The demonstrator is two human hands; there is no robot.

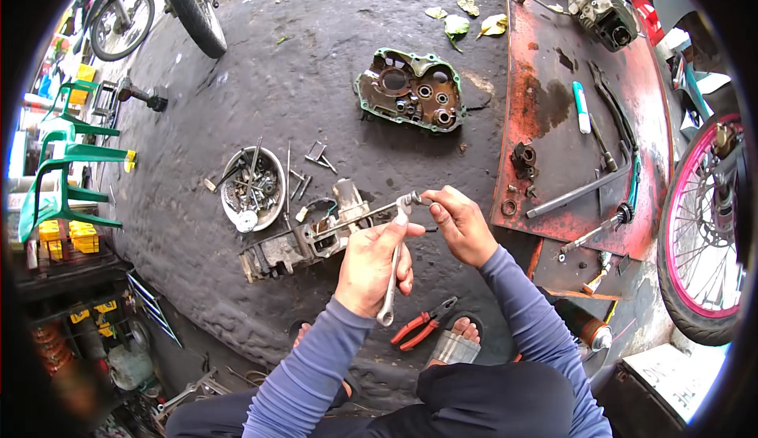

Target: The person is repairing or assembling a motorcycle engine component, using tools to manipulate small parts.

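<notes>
My left hand [371,268] is closed round a silver combination wrench [388,300], whose upper end meets a small metal fitting [412,199] at the end of a long thin rod [359,218]. My right hand [458,229] pinches at that fitting; exactly what its fingertips grip is small. The rod lies across a dirty engine casing [272,256] on the dark ground below my hands. A round metal bowl [270,201] full of bolts and small parts sits at the left, with loose bolts beside it. Red-handled pliers [414,331] lie below my hands, near my right foot.
An opened engine case half [407,90] and leaves [458,27] lie ahead. A red metal sheet [537,59] with tubes and parts is at the right, beside a pink-rimmed wheel [703,225]. Green plastic chairs [75,154], shelving and motorcycle wheels [193,19] line the left.
</notes>
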